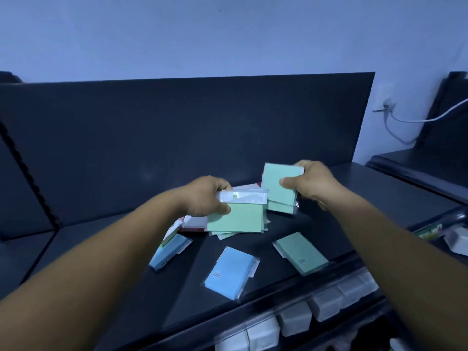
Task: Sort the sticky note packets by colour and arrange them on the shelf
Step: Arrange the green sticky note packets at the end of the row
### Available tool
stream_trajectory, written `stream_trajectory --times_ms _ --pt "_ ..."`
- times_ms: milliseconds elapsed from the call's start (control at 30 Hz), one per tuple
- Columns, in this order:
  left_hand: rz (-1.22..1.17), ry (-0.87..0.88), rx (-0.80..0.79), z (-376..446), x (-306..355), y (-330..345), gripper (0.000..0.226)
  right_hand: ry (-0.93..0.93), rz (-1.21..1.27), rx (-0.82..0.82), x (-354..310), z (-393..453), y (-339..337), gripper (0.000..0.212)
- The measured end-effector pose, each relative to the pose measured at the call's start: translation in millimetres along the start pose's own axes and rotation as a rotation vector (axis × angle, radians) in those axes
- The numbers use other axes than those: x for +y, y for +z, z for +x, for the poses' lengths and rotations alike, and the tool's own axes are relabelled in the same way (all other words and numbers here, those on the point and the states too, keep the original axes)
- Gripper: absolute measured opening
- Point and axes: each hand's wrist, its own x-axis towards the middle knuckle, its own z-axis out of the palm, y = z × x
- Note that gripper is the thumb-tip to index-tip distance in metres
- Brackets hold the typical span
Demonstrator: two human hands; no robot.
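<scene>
**Mid-shelf: green packets gathered in both hands**

Above shelf (329, 224) centre, left hand (205, 196) pinches a green packet (236, 217) by its header; right hand (312, 183) grips two more greens (277, 188), prob. to consolidate one colour. Blue packets (229, 273) lie loose nr front edge, unsorted; one green packet (300, 253) at front right.

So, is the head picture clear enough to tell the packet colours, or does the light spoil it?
Head view: dim, bluish light tints everything, yet green packets in the left hand and right hand differ plainly from the blue packet on the shelf; wide-angle bending at the edges; small print unreadable.
</scene>
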Motion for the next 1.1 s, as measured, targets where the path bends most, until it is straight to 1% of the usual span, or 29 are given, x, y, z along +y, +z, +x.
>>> stream_trajectory --times_ms 100,200,267,367,500,600,667,733,800,867,933,1000,1033,1100 --pt "0.021 -0.036 0.045 -8.5 -3.3 -8.3 0.007 -0.062 0.09 0.105 -11.7 -0.4 7.3 0.018" --pt "0.077 -0.11 0.153 -15.3 -11.4 -18.9 0.012 -0.098 0.155 0.093 -22.9 -3.5 23.1 0.022" --pt "0.064 -0.163 0.248 -21.7 -20.6 -26.6 0.014 -0.111 0.192 0.018 -30.3 -7.0 39.6 0.023" --pt "-0.081 -0.212 0.328 -36.2 -35.5 -36.0 0.015 -0.147 0.176 -0.166 -44.1 -18.3 72.1 0.019" --pt "-0.193 -0.249 0.291 -67.6 -55.5 -47.0 0.027 -0.163 0.196 -0.352 -63.9 -33.1 122.7 0.016" --pt "-0.292 -0.287 0.259 -96.8 -73.1 -57.2 0.028 -0.132 0.232 -0.477 -80.6 -44.7 157.1 0.015" --pt "-0.383 -0.299 0.241 -115.7 -85.6 -64.6 0.03 -0.124 0.255 -0.517 -91.6 -54.4 178.4 0.018" --pt "-0.442 -0.323 0.276 -135.7 -101.9 -71.5 0.039 -0.116 0.291 -0.53 -105.3 -66.6 202.2 0.02" --pt "-0.469 -0.352 0.366 -152.7 -119.5 -77.1 0.048 -0.092 0.345 -0.541 -119.6 -79.7 223.9 0.02" --pt "-0.462 -0.391 0.483 -173.6 -138.6 -84.9 0.054 -0.067 0.394 -0.585 -136.0 -94.9 247.6 0.017" --pt "-0.427 -0.466 0.587 -195.8 -161.5 -96.8 0.061 -0.047 0.415 -0.63 -152.1 -110.4 274.3 0.01" --pt "-0.456 -0.558 0.634 -218.1 -181.1 -109.0 0.068 -0.019 0.419 -0.651 -166.8 -125.8 300.3 0.014" --pt "-0.481 -0.584 0.643 -228.9 -191.9 -115.3 0.069 -0.002 0.42 -0.658 -174.3 -134.3 313.9 0.017" --pt "-0.474 -0.624 0.655 -250.6 -212.7 -128.0 0.062 0.018 0.4 -0.674 -189.2 -151.7 342.5 0.019"
